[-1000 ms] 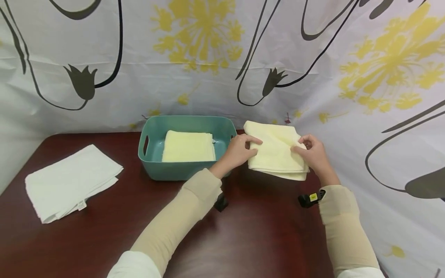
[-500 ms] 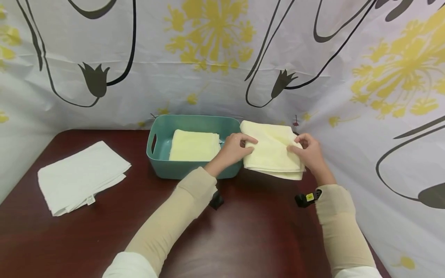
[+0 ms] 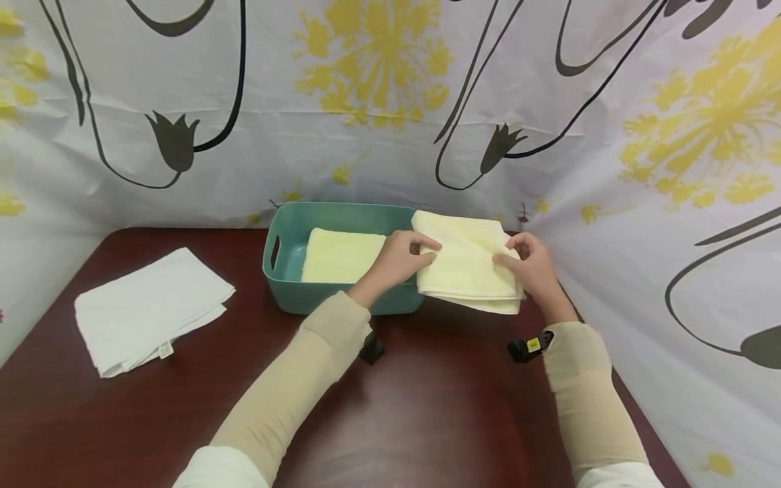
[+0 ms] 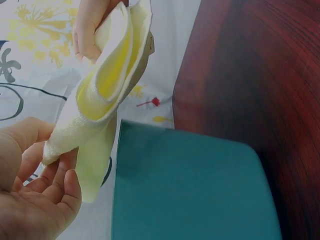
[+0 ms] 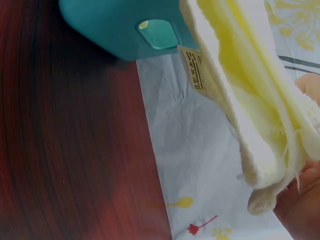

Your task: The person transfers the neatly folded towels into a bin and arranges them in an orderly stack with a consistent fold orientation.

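A folded pale yellow towel (image 3: 466, 261) is held up between both hands, beside and partly over the right end of a teal plastic bin (image 3: 342, 298). My left hand (image 3: 396, 257) pinches its left edge between thumb and fingers. On the opposite edge, my right hand (image 3: 531, 264) grips the folded layers. The left wrist view shows the layers of the towel (image 4: 100, 95) bunched in loose folds above the bin's wall (image 4: 190, 185). A printed tag (image 5: 194, 70) sticks out of the towel in the right wrist view. Inside the bin lies another folded yellow towel (image 3: 342, 254), partly hidden by my left hand.
A folded white towel (image 3: 152, 305) with a small tag lies at the left of the dark red-brown table (image 3: 427, 407). Behind the table and along its right side hangs a white sheet (image 3: 378, 169) printed with yellow flowers and dark stems.
Both hands have carried the held yellow towel left, so that it now overlaps the bin's right end. The head view has turned slightly left.
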`<state>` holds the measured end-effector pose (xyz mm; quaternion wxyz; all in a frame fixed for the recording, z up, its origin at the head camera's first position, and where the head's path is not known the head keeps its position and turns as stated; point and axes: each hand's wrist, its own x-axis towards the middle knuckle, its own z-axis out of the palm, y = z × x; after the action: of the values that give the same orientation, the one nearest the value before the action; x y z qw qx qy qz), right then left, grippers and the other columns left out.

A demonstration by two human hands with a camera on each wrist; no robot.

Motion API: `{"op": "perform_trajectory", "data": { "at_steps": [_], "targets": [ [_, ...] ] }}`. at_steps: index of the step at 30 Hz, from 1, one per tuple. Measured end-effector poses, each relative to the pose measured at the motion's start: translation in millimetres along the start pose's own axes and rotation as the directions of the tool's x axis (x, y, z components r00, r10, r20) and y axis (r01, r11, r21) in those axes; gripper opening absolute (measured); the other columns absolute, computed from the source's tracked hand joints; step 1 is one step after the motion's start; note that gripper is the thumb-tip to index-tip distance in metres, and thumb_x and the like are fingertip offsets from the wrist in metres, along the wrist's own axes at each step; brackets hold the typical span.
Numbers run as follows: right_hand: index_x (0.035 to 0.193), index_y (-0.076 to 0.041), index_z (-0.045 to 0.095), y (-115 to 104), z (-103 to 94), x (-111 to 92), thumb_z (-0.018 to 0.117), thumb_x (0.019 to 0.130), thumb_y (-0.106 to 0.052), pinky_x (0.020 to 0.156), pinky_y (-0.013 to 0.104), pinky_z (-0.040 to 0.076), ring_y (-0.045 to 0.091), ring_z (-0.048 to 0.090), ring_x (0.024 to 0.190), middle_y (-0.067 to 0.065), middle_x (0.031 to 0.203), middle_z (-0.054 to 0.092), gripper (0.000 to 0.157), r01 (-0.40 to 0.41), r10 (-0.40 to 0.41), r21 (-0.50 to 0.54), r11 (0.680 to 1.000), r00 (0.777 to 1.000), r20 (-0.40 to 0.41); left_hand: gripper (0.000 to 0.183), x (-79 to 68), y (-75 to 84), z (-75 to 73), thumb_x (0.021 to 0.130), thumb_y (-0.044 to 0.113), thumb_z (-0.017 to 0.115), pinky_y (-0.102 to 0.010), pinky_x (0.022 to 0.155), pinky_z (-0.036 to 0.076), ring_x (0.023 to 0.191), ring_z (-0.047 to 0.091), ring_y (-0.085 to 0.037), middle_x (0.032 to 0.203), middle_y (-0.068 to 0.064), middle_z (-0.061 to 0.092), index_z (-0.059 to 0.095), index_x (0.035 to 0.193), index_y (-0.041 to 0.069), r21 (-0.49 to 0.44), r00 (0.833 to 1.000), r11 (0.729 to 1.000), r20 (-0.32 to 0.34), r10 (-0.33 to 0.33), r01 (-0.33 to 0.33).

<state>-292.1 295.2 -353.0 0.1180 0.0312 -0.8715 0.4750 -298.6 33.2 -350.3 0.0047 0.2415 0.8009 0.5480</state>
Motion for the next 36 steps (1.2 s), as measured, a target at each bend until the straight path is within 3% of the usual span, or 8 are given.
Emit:
{"op": "perform_trajectory", "data": {
  "at_steps": [13,20,29,36],
  "targets": [
    [0.094,0.001,0.049,-3,16.0,8,0.07,0.081,-0.014,0.057,0.019,0.046,0.009,0.049,0.07,-0.001,0.082,0.053,0.028,0.031,-0.031,-0.002,1.0,0.999,0.015,0.02,-6.1,-5.5,-18.0,0.09,0.009,0.058,-0.024,0.051,0.034,0.058,0.044,-0.015,0.111,-0.005,0.061,0.071,0.105,0.007,0.002,0.999,0.999,-0.004,-0.038,0.038],
    [0.096,0.001,0.05,-6,21.6,10,0.07,0.081,-0.011,0.056,0.018,0.045,0.007,0.048,0.068,0.0,0.081,0.053,0.028,0.06,-0.059,-0.014,0.998,0.998,0.036,0.02,-10.0,-11.1,-23.3,0.089,0.011,0.061,-0.025,0.061,0.045,0.078,0.058,-0.015,0.111,-0.003,0.061,0.072,0.105,0.009,0.022,0.996,0.996,-0.016,-0.084,0.084],
    [0.093,0.009,0.048,-41,33.5,2,0.066,0.081,0.0,0.054,0.017,0.042,0.007,0.046,0.063,0.008,0.079,0.051,0.023,0.095,-0.098,0.041,0.995,0.992,0.076,0.019,-15.1,-17.6,-39.1,0.089,0.011,0.061,-0.028,0.066,0.049,0.081,0.06,-0.018,0.111,-0.004,0.063,0.072,0.104,0.01,0.036,0.994,0.994,-0.029,-0.103,0.104],
    [0.094,0.01,0.048,-52,43.6,1,0.065,0.082,0.0,0.055,0.017,0.041,0.009,0.046,0.065,0.012,0.08,0.049,0.024,0.097,-0.101,0.049,0.994,0.99,0.097,0.019,-18.6,-23.3,-51.2,0.088,0.012,0.062,-0.03,0.068,0.049,0.081,0.06,-0.018,0.112,-0.004,0.062,0.073,0.104,0.011,0.069,0.991,0.989,-0.036,-0.126,0.129]
  ]
}}
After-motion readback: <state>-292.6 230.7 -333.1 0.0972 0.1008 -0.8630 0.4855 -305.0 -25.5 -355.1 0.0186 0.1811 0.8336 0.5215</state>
